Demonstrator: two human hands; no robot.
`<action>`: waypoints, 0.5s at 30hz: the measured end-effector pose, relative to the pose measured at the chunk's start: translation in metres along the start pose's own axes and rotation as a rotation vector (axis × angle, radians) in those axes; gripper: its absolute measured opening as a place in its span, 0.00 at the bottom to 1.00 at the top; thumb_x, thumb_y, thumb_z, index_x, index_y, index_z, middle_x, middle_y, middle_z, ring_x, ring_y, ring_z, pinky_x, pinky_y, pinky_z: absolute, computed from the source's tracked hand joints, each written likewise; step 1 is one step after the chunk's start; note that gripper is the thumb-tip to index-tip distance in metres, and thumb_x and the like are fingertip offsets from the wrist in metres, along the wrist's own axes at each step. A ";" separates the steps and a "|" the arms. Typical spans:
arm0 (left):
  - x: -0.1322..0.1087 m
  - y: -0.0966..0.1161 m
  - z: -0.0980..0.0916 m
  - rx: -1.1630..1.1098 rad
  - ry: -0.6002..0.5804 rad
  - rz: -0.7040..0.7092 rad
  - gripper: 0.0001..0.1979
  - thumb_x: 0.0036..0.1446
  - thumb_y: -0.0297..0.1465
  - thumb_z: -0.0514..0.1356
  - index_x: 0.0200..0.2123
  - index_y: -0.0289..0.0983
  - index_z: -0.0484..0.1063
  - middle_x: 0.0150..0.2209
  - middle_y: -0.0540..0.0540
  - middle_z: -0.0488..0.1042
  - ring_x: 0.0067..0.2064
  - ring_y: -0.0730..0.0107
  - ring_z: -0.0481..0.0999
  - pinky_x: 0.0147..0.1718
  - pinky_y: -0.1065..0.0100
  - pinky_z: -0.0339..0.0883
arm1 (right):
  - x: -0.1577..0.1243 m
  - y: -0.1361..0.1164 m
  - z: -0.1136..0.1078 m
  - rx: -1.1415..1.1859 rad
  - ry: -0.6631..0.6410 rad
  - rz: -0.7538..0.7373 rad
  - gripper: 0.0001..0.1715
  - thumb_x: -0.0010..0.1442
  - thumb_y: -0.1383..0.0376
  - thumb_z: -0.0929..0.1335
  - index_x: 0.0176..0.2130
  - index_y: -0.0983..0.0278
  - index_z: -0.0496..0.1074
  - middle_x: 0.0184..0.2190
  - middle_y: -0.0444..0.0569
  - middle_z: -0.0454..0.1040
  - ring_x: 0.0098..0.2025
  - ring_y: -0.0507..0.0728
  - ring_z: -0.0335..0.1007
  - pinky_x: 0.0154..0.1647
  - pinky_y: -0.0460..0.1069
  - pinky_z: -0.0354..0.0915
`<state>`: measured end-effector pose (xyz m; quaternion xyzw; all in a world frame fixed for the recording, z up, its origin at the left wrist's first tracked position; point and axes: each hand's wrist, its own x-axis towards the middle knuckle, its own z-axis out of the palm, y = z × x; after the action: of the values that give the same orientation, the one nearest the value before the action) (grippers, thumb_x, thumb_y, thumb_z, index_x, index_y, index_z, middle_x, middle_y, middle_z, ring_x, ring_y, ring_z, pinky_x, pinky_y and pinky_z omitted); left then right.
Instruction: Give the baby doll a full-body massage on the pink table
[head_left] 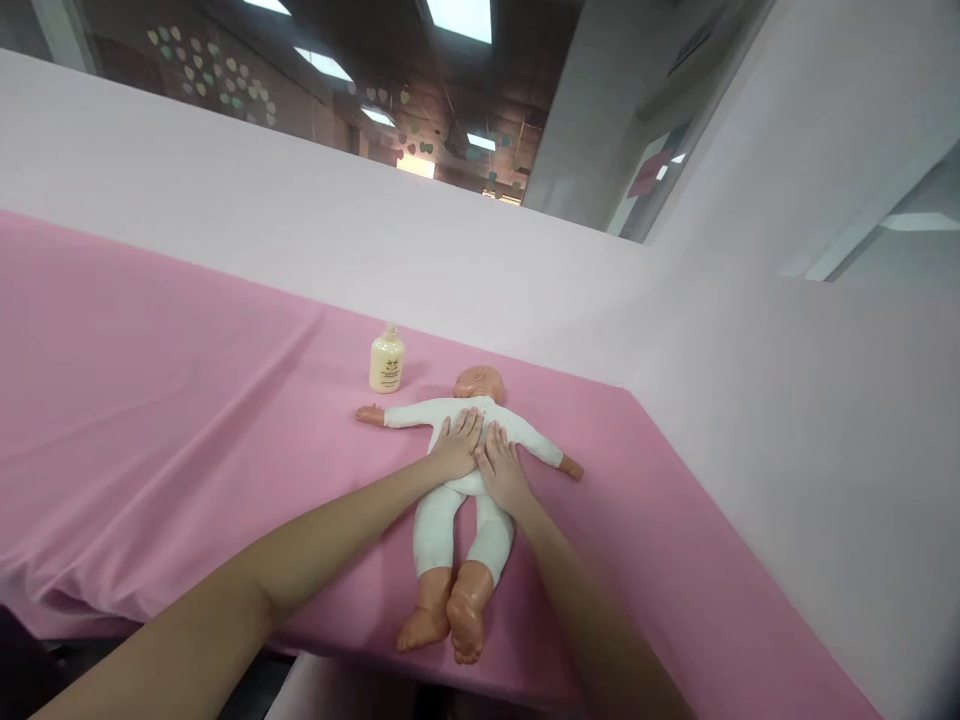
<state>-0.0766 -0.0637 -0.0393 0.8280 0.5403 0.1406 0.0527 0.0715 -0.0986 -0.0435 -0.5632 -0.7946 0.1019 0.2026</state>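
Note:
A baby doll with a white cloth body lies on a pink-covered table, its head away from me, arms spread and feet toward me. My left hand rests flat on the left side of the doll's chest, fingers stretched out. Beside it, my right hand lies flat on the right side of the torso with its fingers extended. The two hands nearly touch at the middle of the chest. Neither holds anything. A pale yellow bottle stands upright beyond the doll's outstretched left-side arm.
Behind the table runs a white wall with a wide window above it, decorated with small hearts. Another white wall borders the table on the right. The cloth is wrinkled at the left, and the table's near edge lies just past the doll's feet.

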 end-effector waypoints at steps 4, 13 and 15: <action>-0.006 0.000 -0.005 -0.014 -0.047 0.027 0.36 0.69 0.37 0.46 0.77 0.37 0.42 0.78 0.42 0.37 0.78 0.49 0.38 0.72 0.40 0.41 | 0.022 -0.012 -0.003 -0.045 0.018 -0.048 0.39 0.75 0.54 0.50 0.77 0.66 0.40 0.78 0.56 0.40 0.80 0.64 0.31 0.77 0.69 0.37; -0.001 -0.008 0.009 -0.035 0.054 0.042 0.35 0.68 0.34 0.49 0.76 0.41 0.49 0.78 0.44 0.45 0.78 0.50 0.42 0.74 0.42 0.39 | 0.052 -0.027 -0.006 -0.100 -0.015 -0.062 0.36 0.75 0.55 0.52 0.76 0.61 0.50 0.77 0.49 0.45 0.80 0.61 0.32 0.77 0.64 0.41; -0.002 -0.008 0.009 -0.052 0.088 -0.002 0.35 0.68 0.34 0.47 0.77 0.36 0.46 0.78 0.42 0.42 0.78 0.53 0.41 0.74 0.46 0.41 | 0.054 -0.025 -0.003 -0.142 0.005 0.018 0.36 0.75 0.56 0.52 0.77 0.62 0.46 0.77 0.51 0.45 0.80 0.62 0.32 0.77 0.64 0.43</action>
<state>-0.0814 -0.0617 -0.0499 0.8189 0.5390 0.1907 0.0504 0.0359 -0.0564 -0.0200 -0.5834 -0.7943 0.0453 0.1633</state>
